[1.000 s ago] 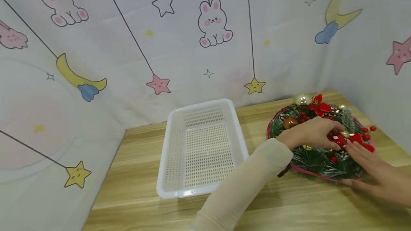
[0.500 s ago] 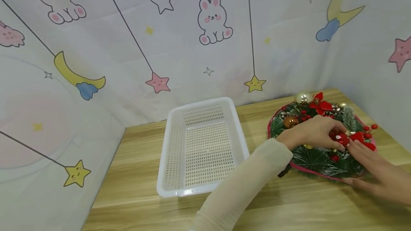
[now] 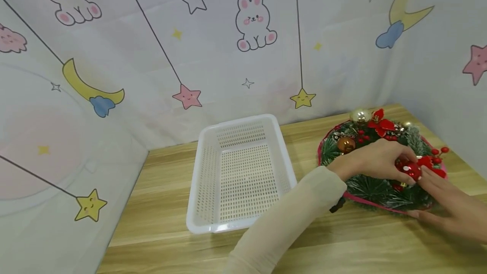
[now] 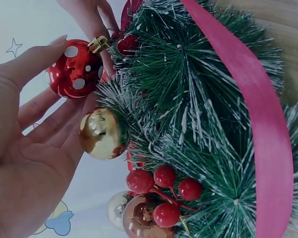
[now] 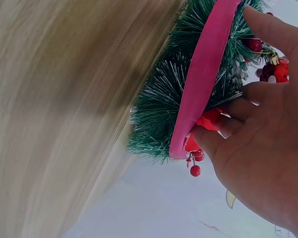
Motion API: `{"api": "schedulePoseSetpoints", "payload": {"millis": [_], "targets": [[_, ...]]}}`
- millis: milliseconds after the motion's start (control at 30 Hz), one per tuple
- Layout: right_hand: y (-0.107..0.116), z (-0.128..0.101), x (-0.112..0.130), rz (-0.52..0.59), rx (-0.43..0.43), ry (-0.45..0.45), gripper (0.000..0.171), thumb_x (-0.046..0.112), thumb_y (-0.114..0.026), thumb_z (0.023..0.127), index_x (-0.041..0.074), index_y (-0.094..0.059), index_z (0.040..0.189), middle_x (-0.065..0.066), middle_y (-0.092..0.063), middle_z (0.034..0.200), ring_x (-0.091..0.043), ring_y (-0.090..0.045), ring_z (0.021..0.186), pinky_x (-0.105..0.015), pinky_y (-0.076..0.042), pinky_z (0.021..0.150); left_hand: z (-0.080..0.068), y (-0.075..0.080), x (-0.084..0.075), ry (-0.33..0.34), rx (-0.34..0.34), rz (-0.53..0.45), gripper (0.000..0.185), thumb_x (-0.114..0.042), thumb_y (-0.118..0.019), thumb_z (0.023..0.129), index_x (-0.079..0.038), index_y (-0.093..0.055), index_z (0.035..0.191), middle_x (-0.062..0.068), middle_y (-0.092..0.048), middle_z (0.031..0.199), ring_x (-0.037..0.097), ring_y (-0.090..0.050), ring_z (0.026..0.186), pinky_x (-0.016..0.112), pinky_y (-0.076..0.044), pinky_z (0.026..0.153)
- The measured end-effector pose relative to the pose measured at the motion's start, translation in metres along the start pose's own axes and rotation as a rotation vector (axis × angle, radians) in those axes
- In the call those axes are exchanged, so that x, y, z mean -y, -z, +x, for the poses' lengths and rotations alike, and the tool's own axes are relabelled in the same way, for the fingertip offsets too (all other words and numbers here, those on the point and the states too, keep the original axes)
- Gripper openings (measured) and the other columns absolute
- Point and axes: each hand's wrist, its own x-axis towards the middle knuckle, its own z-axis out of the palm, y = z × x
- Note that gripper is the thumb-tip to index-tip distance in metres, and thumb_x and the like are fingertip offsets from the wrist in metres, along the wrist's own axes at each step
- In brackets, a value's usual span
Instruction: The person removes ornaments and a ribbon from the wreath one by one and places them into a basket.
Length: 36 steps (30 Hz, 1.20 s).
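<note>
A Christmas wreath (image 3: 374, 189) of frosted green needles with a pink ribbon edge lies on the table at the right. My left hand (image 3: 380, 160) reaches over it and holds a shiny red bauble with white dots (image 4: 73, 72) between thumb and fingers. In the left wrist view the bauble's gold cap points towards the needles. My right hand (image 3: 450, 204) holds the wreath's near right rim, thumb at the outer edge and fingers over the top by the red petals (image 5: 208, 120). The left fingers partly hide the wreath's middle in the head view.
A white perforated plastic basket (image 3: 192, 198) stands left of the wreath on the wooden table (image 3: 160, 206). Other ornaments on the wreath include a gold bauble (image 4: 105, 134), a copper bauble (image 3: 346, 144) and red berries (image 4: 166, 214). A printed cloth (image 3: 152, 54) hangs behind.
The red dotted bauble and my left fingers have shifted slightly right and towards the near side; the bauble's gold cap has turned. My right hand has stayed nearly in place at the rim.
</note>
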Motion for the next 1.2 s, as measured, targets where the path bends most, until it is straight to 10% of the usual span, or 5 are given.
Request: {"api": "schedulePoseSetpoints", "payload": {"millis": [367,633,800,1000,1200], "targets": [[-0.004,0.0,-0.005,-0.027,-0.04,0.057,0.111,0.013,-0.084,0.088,-0.006,-0.008,0.166,-0.026,0.009,0.175,0.004,0.025,0.153,-0.061,0.018,0.127,-0.009,0.0,0.001,-0.006,0.007,0.031,0.054,-0.047,-0.075,0.097,-0.032,-0.059,0.147,-0.024,-0.065,0.133,-0.013,-0.06,0.109,0.002,-0.043,0.092],[-0.003,0.002,-0.002,0.022,-0.022,0.013,0.11,0.018,-0.082,0.09,0.0,-0.007,0.168,-0.035,0.004,0.172,-0.034,0.02,0.163,-0.078,0.009,0.121,-0.022,0.007,-0.004,-0.044,0.007,0.024,0.048,-0.046,-0.075,0.097,-0.03,-0.063,0.141,-0.024,-0.068,0.126,-0.013,-0.06,0.104,0.001,-0.042,0.088],[-0.003,0.003,-0.002,-0.032,-0.003,0.022,0.108,0.015,-0.083,0.089,-0.008,-0.008,0.165,-0.031,0.009,0.173,-0.015,0.029,0.159,-0.072,0.016,0.122,-0.038,0.014,0.0,-0.019,-0.009,-0.021,0.058,-0.046,-0.075,0.096,-0.03,-0.057,0.149,-0.023,-0.065,0.137,-0.014,-0.06,0.115,0.0,-0.041,0.095],[-0.004,0.005,-0.004,-0.059,-0.065,0.114,0.127,0.014,-0.09,0.08,0.009,0.0,0.17,-0.001,0.014,0.176,0.011,0.028,0.149,-0.061,0.025,0.124,-0.059,0.019,0.011,-0.014,-0.05,-0.024,0.057,-0.048,-0.075,0.096,-0.03,-0.058,0.148,-0.022,-0.066,0.133,-0.013,-0.059,0.107,0.002,-0.043,0.091],[-0.004,0.009,-0.003,-0.073,-0.19,0.225,0.132,0.01,-0.095,0.067,0.006,-0.012,0.169,0.015,0.006,0.173,0.01,0.018,0.155,-0.017,0.017,0.124,-0.084,0.024,0.024,-0.022,-0.079,-0.014,0.057,-0.047,-0.075,0.096,-0.026,-0.059,0.147,-0.019,-0.067,0.129,-0.01,-0.059,0.1,0.004,-0.044,0.087]]}}
